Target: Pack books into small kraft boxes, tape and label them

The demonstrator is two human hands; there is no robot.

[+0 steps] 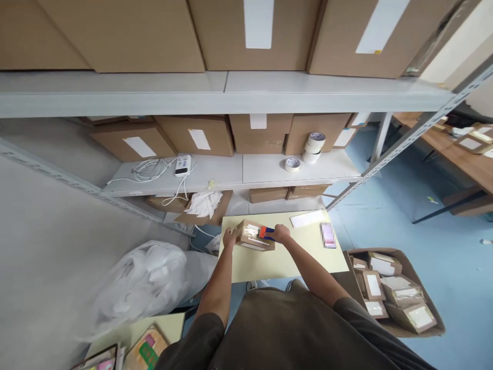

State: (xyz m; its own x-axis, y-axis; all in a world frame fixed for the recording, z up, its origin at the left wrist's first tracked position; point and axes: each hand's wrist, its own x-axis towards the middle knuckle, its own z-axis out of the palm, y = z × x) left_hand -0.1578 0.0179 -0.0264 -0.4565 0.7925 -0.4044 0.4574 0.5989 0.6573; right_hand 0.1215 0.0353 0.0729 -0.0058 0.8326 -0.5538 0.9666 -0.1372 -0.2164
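Squarely between the two hands, the small cardboard box (254, 235) sits on the table (269, 262) near its far edge, toward the far left corner. Its long axis runs left to right across the person's front, slightly skewed. The left hand (229, 238) clasps the box's left end, while the right hand (280, 234) is closed around a red-and-blue tape dispenser (265, 232) resting on the box's top at its right end; both hands are equally near.

Small cardboard box (254, 236) on table, labelled, tilted.
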